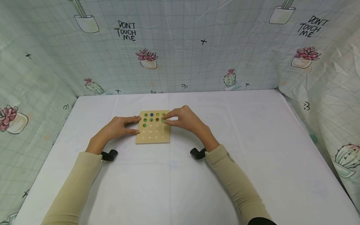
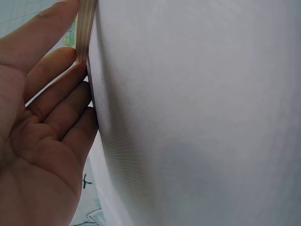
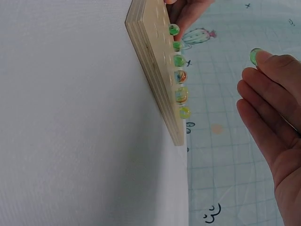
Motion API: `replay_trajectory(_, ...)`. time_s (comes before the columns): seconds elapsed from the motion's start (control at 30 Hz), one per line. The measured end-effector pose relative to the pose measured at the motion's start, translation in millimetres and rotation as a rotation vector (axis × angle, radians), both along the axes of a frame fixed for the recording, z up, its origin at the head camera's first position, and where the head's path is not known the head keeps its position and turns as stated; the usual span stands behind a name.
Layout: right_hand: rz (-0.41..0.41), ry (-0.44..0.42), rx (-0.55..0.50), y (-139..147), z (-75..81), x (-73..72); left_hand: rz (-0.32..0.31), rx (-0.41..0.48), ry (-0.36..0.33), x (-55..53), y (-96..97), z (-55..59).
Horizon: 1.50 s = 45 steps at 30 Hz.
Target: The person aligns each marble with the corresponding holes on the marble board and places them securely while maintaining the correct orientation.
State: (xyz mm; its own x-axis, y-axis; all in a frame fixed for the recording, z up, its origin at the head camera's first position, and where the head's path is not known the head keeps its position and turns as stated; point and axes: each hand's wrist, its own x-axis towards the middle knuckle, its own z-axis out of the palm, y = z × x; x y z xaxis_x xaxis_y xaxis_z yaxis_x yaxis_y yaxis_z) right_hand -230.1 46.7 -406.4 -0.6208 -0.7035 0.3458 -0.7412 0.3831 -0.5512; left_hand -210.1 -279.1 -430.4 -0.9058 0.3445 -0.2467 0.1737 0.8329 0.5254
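A square wooden board [image 1: 156, 135] with rows of small hollows lies on the table. Glass marbles sit in its far rows: a blue marble [image 1: 152, 115], an orange-brown marble [image 1: 157, 119], and several green and yellow ones. One green marble [image 1: 144, 125] starts the third row at the left. My right hand [image 1: 187, 120] pinches another green marble [image 3: 254, 56] between thumb and fingertip, above the board's right side. My left hand [image 1: 119, 128] touches the board's left edge with its thumb and fingertips, the fingers fairly straight.
A white cloth covers the table [image 1: 168, 181]. Behind and on both sides hangs a curtain [image 1: 180, 62] printed with cacti and lettering. Black wrist mounts [image 1: 109, 155] stick out from both cuffs, low over the table in front of the board.
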Motion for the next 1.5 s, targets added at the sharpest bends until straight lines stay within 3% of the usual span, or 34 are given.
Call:
replay_trajectory(0.43,0.001,-0.004,-0.088,-10,-7.2,-2.8,-0.009,-0.012,0.006,-0.2,0.4,0.4)
replay_trajectory(0.87,-0.010,0.168,-0.166,-21,-17.3,-8.4,-0.008,-0.015,-0.004,-0.8,-0.4,-0.7)
replay_trajectory(1.5,0.037,0.264,-0.202,-27,-24.8,-10.0,-0.009,-0.005,0.008,-0.4,-0.6,-1.3)
